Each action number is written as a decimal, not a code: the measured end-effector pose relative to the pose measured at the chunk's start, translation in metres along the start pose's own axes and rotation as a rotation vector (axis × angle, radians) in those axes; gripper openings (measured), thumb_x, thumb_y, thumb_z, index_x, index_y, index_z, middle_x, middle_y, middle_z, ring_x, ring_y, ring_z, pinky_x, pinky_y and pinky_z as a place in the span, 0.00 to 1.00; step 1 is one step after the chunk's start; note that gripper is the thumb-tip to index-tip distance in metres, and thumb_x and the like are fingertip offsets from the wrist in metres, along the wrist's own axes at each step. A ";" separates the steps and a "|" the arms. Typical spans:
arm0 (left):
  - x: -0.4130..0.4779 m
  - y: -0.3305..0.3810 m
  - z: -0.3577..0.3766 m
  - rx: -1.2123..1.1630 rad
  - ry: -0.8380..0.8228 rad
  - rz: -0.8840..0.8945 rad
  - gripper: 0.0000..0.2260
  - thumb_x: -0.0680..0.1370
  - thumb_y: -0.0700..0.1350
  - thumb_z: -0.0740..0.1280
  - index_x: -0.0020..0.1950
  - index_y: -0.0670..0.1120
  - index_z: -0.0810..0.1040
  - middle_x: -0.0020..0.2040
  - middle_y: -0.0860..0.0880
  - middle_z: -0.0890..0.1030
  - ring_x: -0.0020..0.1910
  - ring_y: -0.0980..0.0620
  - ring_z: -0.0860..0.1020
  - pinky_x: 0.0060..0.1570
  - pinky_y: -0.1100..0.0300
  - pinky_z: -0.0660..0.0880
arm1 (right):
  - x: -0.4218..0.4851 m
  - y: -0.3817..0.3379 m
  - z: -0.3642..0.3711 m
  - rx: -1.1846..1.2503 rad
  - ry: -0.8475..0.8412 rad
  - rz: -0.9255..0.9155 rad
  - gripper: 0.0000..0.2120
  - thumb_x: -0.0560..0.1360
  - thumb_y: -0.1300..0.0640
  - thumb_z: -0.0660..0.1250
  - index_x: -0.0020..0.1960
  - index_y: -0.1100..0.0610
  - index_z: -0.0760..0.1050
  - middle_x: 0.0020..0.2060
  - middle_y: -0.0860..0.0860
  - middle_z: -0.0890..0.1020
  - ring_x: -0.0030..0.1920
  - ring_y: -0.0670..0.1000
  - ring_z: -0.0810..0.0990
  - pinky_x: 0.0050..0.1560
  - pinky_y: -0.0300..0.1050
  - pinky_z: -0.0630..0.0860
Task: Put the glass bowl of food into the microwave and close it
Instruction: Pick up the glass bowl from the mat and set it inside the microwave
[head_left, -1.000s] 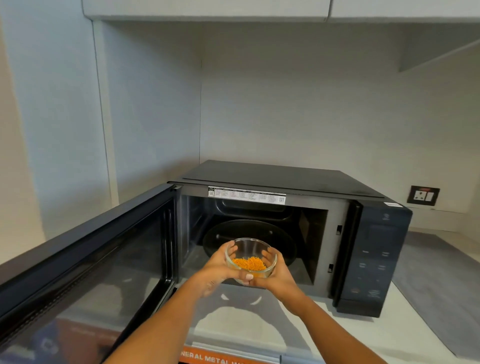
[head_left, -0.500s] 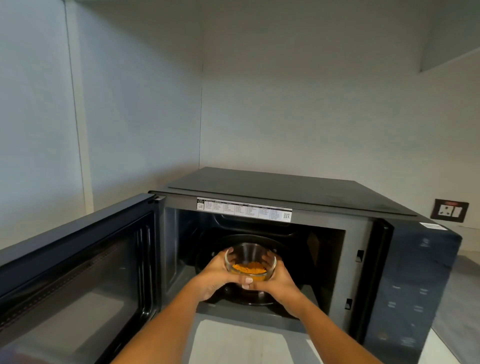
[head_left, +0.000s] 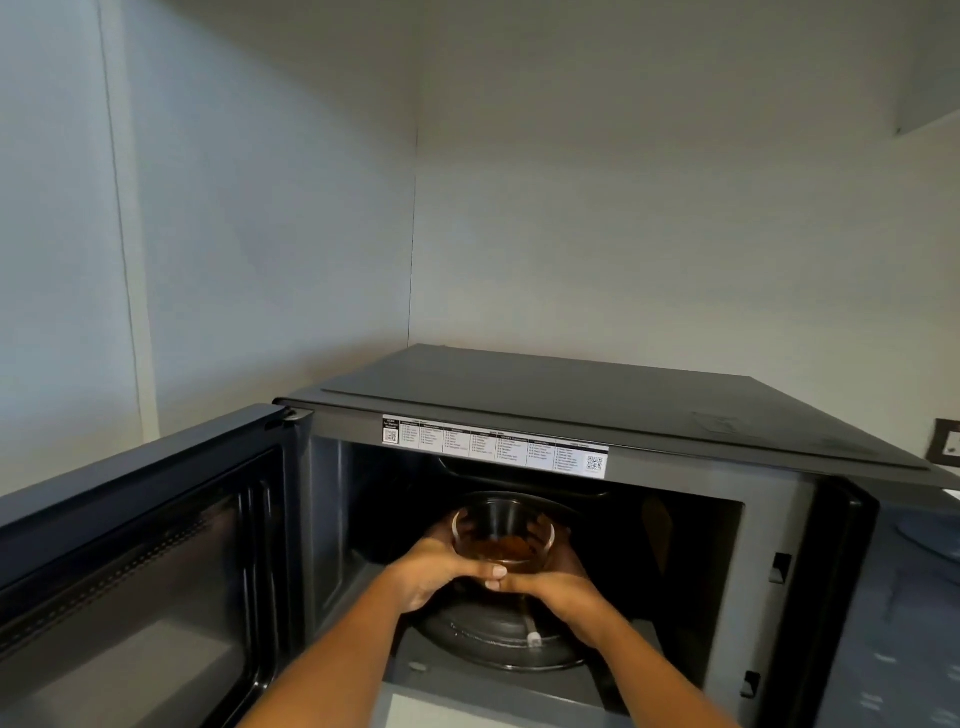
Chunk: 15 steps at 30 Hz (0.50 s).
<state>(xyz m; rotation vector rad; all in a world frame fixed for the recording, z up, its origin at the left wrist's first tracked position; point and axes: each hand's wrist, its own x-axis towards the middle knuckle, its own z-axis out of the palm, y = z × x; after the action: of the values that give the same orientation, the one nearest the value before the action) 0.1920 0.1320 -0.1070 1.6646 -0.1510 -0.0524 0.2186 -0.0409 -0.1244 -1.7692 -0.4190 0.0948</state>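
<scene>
A round clear glass bowl of orange food (head_left: 503, 540) is clasped by left hand (head_left: 434, 569) and right hand (head_left: 563, 590) inside the open black microwave (head_left: 597, 410), above its turntable (head_left: 488, 639).

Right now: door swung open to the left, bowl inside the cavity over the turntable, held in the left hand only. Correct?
Not quite. In the head view both hands hold the glass bowl: left hand and right hand, fingertips meeting in front. The rest stands: door open to the left, bowl over the turntable.
</scene>
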 end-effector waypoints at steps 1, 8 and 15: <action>0.003 0.000 0.000 -0.003 0.002 0.002 0.27 0.67 0.31 0.74 0.57 0.54 0.70 0.51 0.55 0.78 0.52 0.57 0.77 0.52 0.67 0.73 | 0.003 0.002 -0.001 0.008 -0.003 -0.001 0.43 0.51 0.58 0.82 0.62 0.50 0.69 0.56 0.50 0.80 0.56 0.47 0.79 0.55 0.39 0.76; 0.017 -0.001 0.000 -0.018 -0.032 0.012 0.25 0.66 0.30 0.74 0.56 0.52 0.75 0.52 0.50 0.82 0.55 0.54 0.79 0.59 0.60 0.74 | 0.015 0.006 -0.001 0.073 0.027 -0.012 0.39 0.50 0.61 0.83 0.58 0.50 0.70 0.57 0.54 0.81 0.56 0.51 0.80 0.55 0.43 0.78; 0.021 -0.002 0.001 -0.034 -0.061 -0.020 0.23 0.68 0.31 0.73 0.57 0.50 0.75 0.53 0.48 0.82 0.54 0.54 0.78 0.56 0.63 0.74 | 0.021 0.011 0.000 0.081 0.080 -0.012 0.46 0.43 0.56 0.84 0.59 0.53 0.70 0.56 0.55 0.80 0.57 0.55 0.79 0.62 0.54 0.75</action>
<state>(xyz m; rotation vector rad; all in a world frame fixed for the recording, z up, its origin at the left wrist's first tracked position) 0.2133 0.1288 -0.1083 1.6311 -0.1787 -0.1210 0.2407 -0.0355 -0.1317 -1.6847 -0.3631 0.0316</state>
